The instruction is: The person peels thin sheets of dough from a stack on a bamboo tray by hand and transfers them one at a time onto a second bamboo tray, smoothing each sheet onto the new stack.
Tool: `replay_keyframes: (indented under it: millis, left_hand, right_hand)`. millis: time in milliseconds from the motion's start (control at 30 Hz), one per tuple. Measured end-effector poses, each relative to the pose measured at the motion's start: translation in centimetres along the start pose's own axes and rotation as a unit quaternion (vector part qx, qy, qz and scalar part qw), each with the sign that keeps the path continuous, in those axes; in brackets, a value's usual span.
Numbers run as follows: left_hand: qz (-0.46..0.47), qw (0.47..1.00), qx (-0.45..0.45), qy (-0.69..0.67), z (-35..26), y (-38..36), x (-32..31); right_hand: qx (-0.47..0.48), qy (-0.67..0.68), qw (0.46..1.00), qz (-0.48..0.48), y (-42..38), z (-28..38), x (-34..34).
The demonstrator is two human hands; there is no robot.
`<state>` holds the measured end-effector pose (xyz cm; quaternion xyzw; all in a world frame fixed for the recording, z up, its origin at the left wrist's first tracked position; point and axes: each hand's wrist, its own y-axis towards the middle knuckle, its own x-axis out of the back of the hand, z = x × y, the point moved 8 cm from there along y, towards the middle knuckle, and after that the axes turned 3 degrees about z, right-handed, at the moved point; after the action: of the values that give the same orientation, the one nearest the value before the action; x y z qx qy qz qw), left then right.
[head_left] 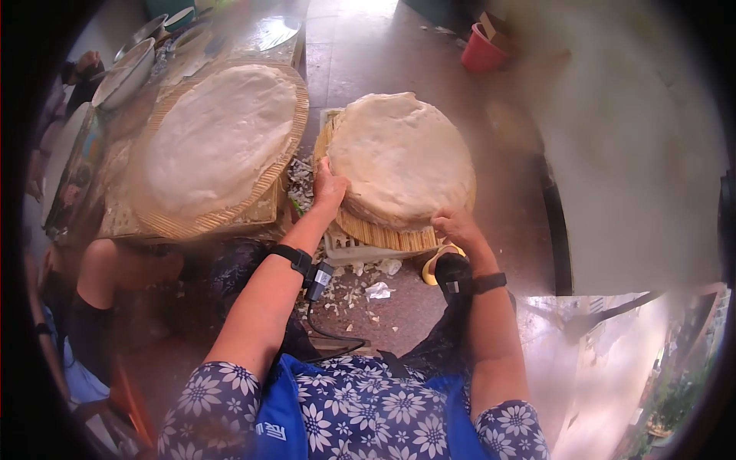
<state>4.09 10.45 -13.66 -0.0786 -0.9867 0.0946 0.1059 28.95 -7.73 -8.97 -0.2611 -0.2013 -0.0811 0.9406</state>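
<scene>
A round, thick, pale slab lies flat on a round straw mat, in front of the person and between the two hands. The left hand is at the left edge of the slab, with its fingers pointing forward along the side; whether it grips the slab or the mat, I cannot tell. The right hand is at the near right edge, its fingers curled and the tips close to the rim; I cannot tell if they pinch something. To the left, a second pale slab lies on a larger straw mat. Light scraps are scattered on the floor, and farther away stands a red bucket.
</scene>
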Motion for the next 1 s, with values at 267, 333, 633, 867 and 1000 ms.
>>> replay_keyframes:
  millis: [267, 333, 633, 867, 1000]
  left_hand:
    - [-0.019, 0.999, -0.02, 0.021, 0.6, 0.6, -0.1]
    - [-0.007, 0.999, -0.026, 0.032, -0.8, -0.3, -0.2]
    - [0.001, 0.997, -0.06, 0.053, -0.4, 0.0, -0.8]
    - [-0.035, 0.982, -0.111, 0.147, -1.1, -0.6, -0.3]
    - [-0.029, 0.98, -0.099, 0.17, -1.4, -0.9, -0.1]
  right_hand:
    - [0.112, -0.189, 0.975, -0.04, 1.0, 0.3, 0.1]
    - [0.144, -0.254, 0.954, -0.066, 0.6, 1.2, 0.0]
    - [0.134, -0.344, 0.891, -0.265, -0.8, 3.5, 6.4]
    - [0.056, -0.368, 0.898, -0.234, 1.5, 3.2, 6.7]
    - [0.026, -0.369, 0.908, -0.199, 2.3, 2.9, 6.3]
